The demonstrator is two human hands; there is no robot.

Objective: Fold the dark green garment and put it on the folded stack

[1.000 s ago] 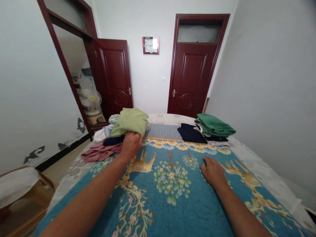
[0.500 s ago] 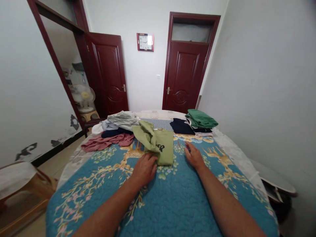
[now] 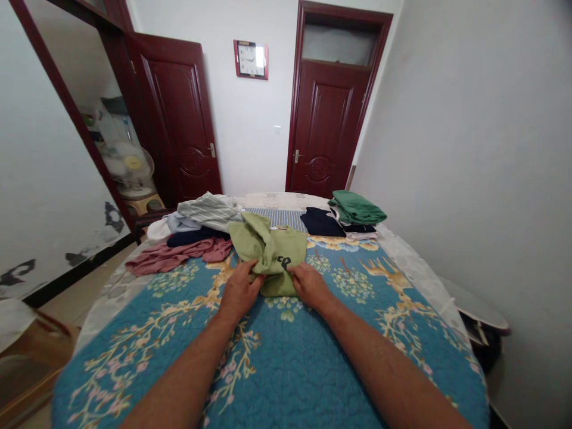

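A light green shirt (image 3: 286, 241) with black lettering lies partly folded on the blue floral quilt (image 3: 286, 363), in the middle of the table. My left hand (image 3: 240, 290) pinches its bunched left part near the front edge. On the other side, my right hand (image 3: 309, 285) grips the shirt's right front part with closed fingers. Between the two hands the fabric is creased, and part of the lettering is hidden in the folds.
Loose clothes, with a striped grey garment (image 3: 210, 211) over a pink one (image 3: 179, 256), lie at the back left. Folded dark navy (image 3: 322, 222) and green clothes (image 3: 357, 207) sit at the back right. A stool (image 3: 36, 339) stands left of the table.
My right hand has moved left from the quilt onto the shirt and taken hold of it. My left hand now pinches the fabric, which has creased across the lettering. The view has shifted slightly.
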